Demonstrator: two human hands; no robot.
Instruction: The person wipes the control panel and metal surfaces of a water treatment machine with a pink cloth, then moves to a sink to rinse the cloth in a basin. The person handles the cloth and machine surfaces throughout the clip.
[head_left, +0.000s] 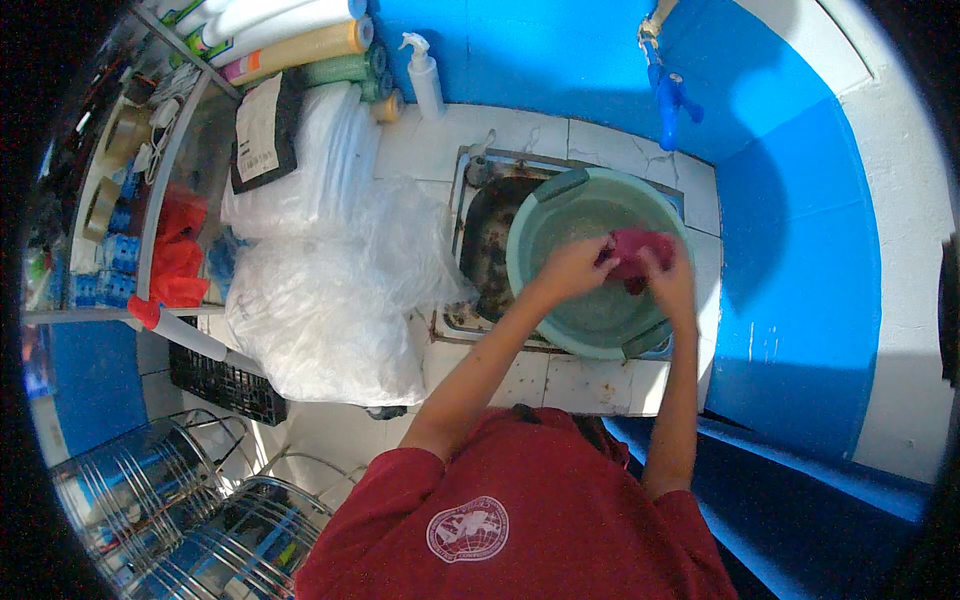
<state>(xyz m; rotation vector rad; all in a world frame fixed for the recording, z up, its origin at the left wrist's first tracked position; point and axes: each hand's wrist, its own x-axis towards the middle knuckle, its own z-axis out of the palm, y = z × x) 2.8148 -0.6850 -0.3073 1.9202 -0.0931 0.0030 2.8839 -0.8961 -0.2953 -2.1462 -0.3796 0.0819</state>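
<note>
Both my hands are over a round green plastic basin (590,345) set on the sink, with water in it. Between them is a dark red cloth (640,252), bunched up above the water. My left hand (580,268) grips the cloth's left side, fingers bent round its edge. On its right side my right hand (672,280) pinches the cloth, thumb and fingers pressed together. The cloth's lower end hangs down toward the water. Part of it is hidden behind my fingers.
A rusty metal sink (490,255) shows left of the basin. A blue tap (672,105) juts from the wall above. Clear plastic bags (320,310) are heaped on the left, with a white spray bottle (425,82) behind. Metal racks (200,500) stand lower left.
</note>
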